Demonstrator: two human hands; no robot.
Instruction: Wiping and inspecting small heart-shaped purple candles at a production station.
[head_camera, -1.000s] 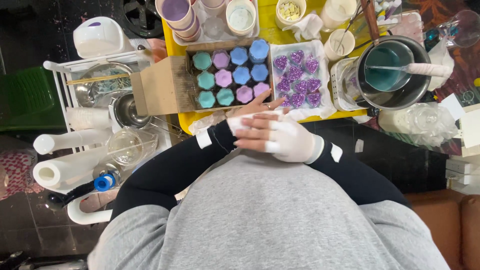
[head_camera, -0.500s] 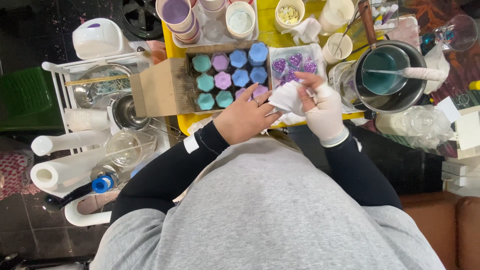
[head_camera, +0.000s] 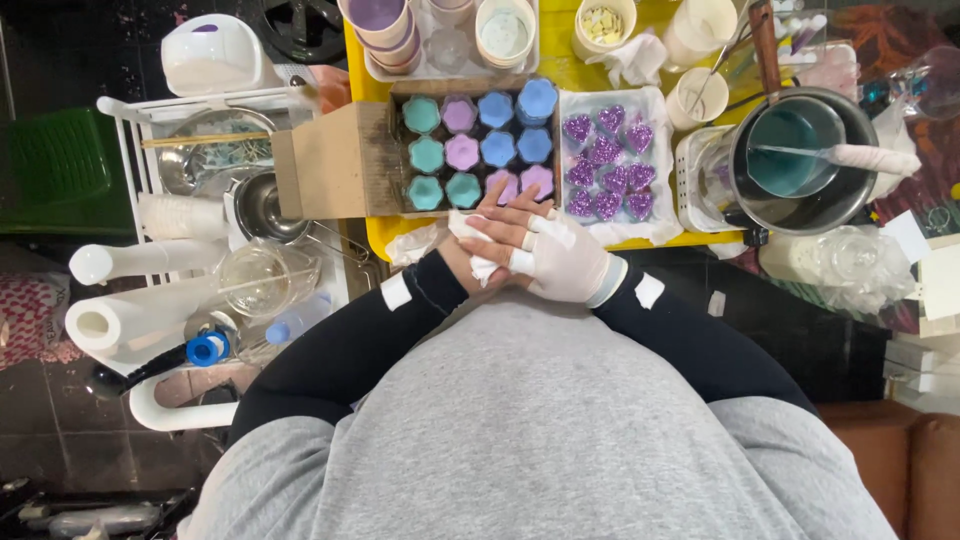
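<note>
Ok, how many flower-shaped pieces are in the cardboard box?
12 flower-shaped pieces, three rows of four in the cardboard box: four teal, two purple, four blue, two pink. The left hand partly covers the pink ones.

Even, soft light is falling from above, keeping the yellow work surface (head_camera: 570, 70) bright while the dark tiled floor (head_camera: 60, 440) at the left is staying dim. Small glints are showing on the round steel pot (head_camera: 800, 150) and the clear glass beaker (head_camera: 262, 278). Focus is holding sharp throughout; straight lines are bending slightly toward the edges.
</note>
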